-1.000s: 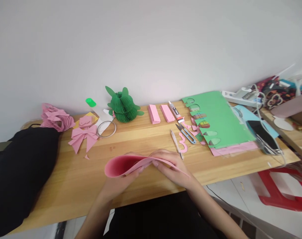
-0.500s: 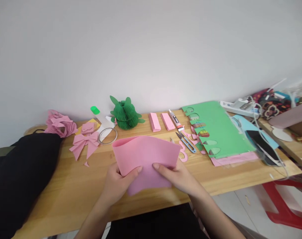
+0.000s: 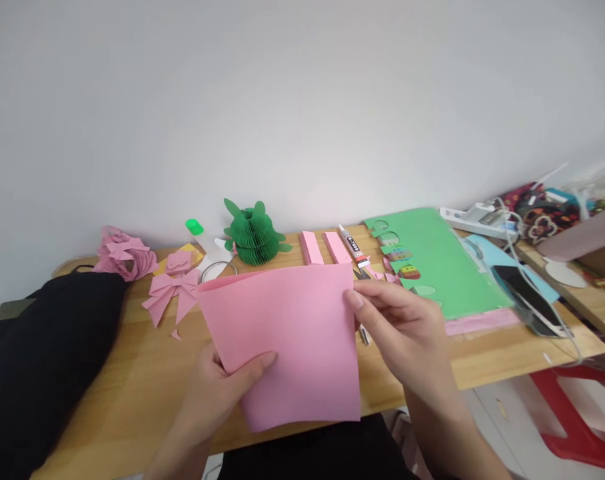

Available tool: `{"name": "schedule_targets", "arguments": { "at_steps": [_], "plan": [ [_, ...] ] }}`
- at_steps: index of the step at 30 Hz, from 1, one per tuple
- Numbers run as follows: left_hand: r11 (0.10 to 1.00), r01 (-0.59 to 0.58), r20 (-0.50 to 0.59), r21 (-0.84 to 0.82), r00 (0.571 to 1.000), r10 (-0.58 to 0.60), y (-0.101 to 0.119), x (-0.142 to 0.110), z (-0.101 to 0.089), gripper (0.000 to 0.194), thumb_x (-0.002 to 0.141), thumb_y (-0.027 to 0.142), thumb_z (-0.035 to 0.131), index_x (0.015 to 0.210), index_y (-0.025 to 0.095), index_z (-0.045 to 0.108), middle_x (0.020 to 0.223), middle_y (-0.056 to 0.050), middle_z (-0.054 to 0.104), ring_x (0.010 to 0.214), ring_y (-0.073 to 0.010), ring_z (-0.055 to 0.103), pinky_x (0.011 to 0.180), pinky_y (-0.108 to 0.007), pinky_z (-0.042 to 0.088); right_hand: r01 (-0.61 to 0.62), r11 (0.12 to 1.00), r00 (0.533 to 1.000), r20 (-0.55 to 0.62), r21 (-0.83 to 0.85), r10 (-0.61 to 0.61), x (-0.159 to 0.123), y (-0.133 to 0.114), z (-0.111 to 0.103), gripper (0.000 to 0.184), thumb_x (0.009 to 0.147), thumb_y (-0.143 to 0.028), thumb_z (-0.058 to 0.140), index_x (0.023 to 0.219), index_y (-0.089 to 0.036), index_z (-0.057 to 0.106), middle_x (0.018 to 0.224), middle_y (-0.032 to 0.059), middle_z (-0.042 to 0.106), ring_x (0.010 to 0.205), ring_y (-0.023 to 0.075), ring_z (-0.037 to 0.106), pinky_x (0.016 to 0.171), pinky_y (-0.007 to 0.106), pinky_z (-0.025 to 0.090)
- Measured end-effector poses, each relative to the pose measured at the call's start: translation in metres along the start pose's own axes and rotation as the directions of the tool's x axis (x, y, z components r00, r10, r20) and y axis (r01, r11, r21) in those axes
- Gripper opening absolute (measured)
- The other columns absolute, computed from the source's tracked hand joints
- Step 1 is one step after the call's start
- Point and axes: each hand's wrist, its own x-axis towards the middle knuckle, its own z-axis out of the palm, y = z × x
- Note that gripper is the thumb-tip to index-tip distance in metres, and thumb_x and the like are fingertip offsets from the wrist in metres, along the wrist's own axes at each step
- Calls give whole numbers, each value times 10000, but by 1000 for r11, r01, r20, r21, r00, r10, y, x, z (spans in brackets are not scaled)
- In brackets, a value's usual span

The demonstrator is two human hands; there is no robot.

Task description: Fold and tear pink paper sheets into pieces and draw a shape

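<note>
I hold a pink sheet of paper up over the wooden table, its face turned toward me. My left hand pinches its lower left edge, thumb on the front. My right hand grips the sheet's upper right edge with the fingertips. The sheet hides part of the table behind it, including most of the small snips.
Behind the sheet stand a green paper honeycomb shape, two pink paper stacks, a glue tube, a pink bow and a tape ring. Green sheets and a phone lie right; a black bag lies left.
The folded pink sheet has been lifted from the table and opened flat toward me. My right hand moved from its lower edge up to its right edge.
</note>
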Motion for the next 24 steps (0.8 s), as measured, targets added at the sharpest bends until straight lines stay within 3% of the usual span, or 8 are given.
{"name": "schedule_targets", "arguments": {
  "at_steps": [4,16,20,24],
  "plan": [
    [998,-22,-60,56,998,25,5,-8,1,264,540,393,786,716,210,713,766,-40,757,738,-267,686,614,-334,567,36,999,999,5,-10,-36,-3,-3,0,87,848,-245,661,844,-259,747,679,-25,715,534,109,630,475,205,523],
    [996,-42,-79,82,996,48,-8,-3,-7,329,493,428,831,767,285,720,809,-2,762,802,-303,699,642,-352,600,21,1000,1000,-4,-8,-21,-4,-6,1,85,829,-253,664,826,-248,749,657,-6,702,522,129,616,496,252,543],
    [999,-10,45,41,999,8,-11,4,-8,347,546,432,830,795,223,706,838,-54,759,795,-292,698,642,-340,591,-37,999,999,1,24,37,1,-2,3,101,815,-275,661,776,-218,734,587,-11,663,467,111,576,421,218,492],
    [993,14,186,-117,983,8,-13,13,-3,557,604,387,833,1095,219,631,1127,-97,713,1012,-298,672,769,-344,584,-198,972,980,2,130,200,8,15,6,215,742,-389,710,711,-177,701,518,-14,617,422,98,528,368,201,442]
  ]
}}
